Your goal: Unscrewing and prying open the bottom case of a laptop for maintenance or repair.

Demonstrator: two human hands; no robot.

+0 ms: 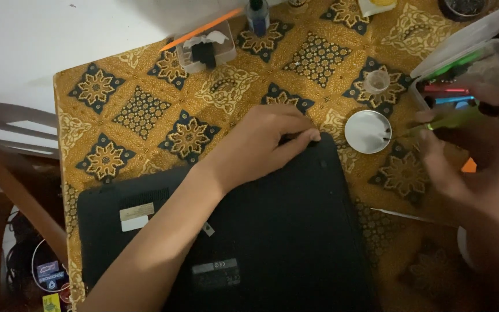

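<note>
Head view: the left hand (267,144) presses flat on the far corner of an upturned black laptop (272,231) at frame center, while the blurred right hand (475,167), at right, pinches a green screwdriver (454,118) pointing left toward that corner.

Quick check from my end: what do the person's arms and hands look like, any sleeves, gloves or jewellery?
Both are bare. The left hand and its forearm show no sleeve, glove, watch or ring. The right hand is motion-blurred, but no glove or sleeve shows on it either; rings cannot be ruled out there.
</note>
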